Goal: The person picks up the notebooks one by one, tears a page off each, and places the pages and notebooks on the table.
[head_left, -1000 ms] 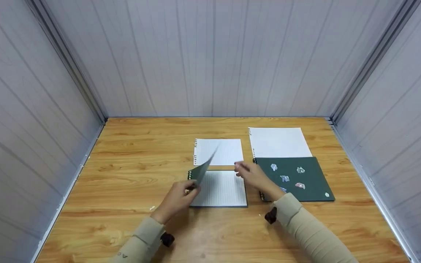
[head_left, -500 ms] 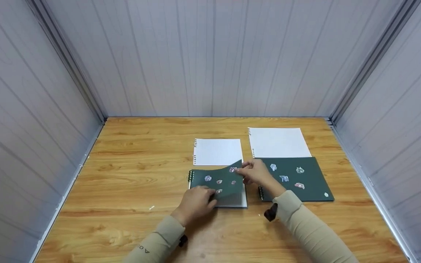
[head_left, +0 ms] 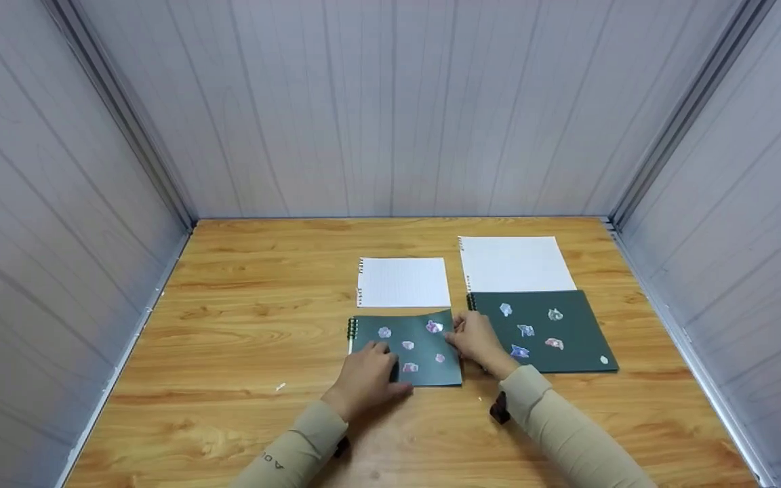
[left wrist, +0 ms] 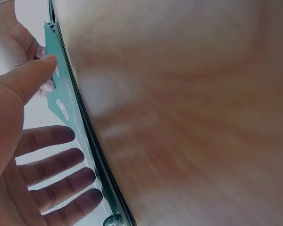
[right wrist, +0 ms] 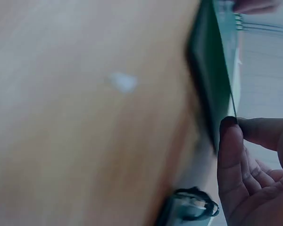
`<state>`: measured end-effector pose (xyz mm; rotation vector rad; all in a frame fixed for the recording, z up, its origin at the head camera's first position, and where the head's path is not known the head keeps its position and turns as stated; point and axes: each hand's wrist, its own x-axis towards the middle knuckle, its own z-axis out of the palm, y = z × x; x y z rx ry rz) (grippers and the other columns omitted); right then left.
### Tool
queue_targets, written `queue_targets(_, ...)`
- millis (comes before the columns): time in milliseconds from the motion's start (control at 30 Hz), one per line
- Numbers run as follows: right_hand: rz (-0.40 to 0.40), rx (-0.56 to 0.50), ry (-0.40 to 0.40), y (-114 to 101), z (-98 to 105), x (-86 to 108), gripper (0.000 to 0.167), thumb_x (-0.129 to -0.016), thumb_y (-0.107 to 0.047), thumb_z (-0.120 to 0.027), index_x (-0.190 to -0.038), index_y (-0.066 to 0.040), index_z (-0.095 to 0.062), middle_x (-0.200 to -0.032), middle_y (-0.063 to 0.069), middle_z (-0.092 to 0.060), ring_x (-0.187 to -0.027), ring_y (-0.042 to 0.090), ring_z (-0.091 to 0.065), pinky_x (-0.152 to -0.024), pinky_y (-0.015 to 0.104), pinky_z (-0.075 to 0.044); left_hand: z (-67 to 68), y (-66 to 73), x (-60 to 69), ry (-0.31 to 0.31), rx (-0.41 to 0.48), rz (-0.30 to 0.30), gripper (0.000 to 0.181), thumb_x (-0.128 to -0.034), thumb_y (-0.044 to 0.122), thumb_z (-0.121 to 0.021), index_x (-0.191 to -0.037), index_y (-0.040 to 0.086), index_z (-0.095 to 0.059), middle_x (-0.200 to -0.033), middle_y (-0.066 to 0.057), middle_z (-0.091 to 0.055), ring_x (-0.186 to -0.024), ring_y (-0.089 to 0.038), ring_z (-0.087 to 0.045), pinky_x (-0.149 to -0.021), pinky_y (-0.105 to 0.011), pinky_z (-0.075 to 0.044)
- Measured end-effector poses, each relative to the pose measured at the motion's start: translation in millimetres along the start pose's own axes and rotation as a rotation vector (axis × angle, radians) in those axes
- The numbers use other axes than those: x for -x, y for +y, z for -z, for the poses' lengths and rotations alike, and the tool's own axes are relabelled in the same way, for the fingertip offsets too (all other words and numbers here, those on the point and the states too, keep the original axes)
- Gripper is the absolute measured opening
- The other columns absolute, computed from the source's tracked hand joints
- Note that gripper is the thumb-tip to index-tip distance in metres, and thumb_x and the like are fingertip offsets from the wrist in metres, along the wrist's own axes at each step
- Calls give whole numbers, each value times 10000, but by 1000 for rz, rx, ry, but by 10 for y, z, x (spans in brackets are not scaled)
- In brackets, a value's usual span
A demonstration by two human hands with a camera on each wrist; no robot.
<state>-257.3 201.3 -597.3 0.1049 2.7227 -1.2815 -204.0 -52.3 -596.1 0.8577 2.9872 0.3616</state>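
A small spiral notebook (head_left: 428,373) with a dark green, stickered cover lies in front of me, its coil on the left. My left hand (head_left: 363,383) rests on the cover's left part; in the left wrist view its fingers (left wrist: 68,179) are straight and spread. At the cover's right edge, my right hand (head_left: 477,339) pinches the cover between thumb and finger. The right wrist view shows this cover (right wrist: 219,66) lifted a little from the pages there. A larger green spiral notebook (head_left: 577,332) lies shut just beyond the right hand.
Behind the small notebook lies a lined loose sheet (head_left: 404,282) with torn holes. A larger white sheet (head_left: 518,263) lies behind the big notebook. A white scrap (head_left: 281,386) is on the wooden table (head_left: 228,339). Panel walls surround the table on three sides.
The small notebook's cover has swung over from left to right onto its pages. My left hand has let go of it and moved right; my right hand has taken its right edge and lowered it.
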Motion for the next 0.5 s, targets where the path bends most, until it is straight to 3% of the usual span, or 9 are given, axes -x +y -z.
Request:
queue_targets(200,53,159,65,-2,-48,13,168,-926,-52,-820,-857,-45,-668,-720,17,-618,-648,144,-561,-550,260,-419,-24,-32,-4,35,-24,8,412,-957,451,-821,-1049,51,-793,-1071,-133,-732,-940,-281,-688,-801,-480,-637)
queue_targets(367,32,235,57,-39,-33,30,175,-936,-108,-839,-834,-55,-708,-739,29,-664,-670,160,-599,-566,266,-452,-16,-48,-28,14,-24,11,404,-955,444,-822,-1015,47,-786,-1009,-125,-720,-900,-270,-672,-771,-474,-622)
queue_targets(500,32,259,53,-59,29,46,182,-962,-180,-837,-940,-16,-763,-766,56,-698,-648,150,-604,-560,264,-453,25,-90,-66,4,-7,6,395,-973,444,-806,-1015,52,-791,-988,-110,-716,-858,-237,-642,-741,-449,-605)
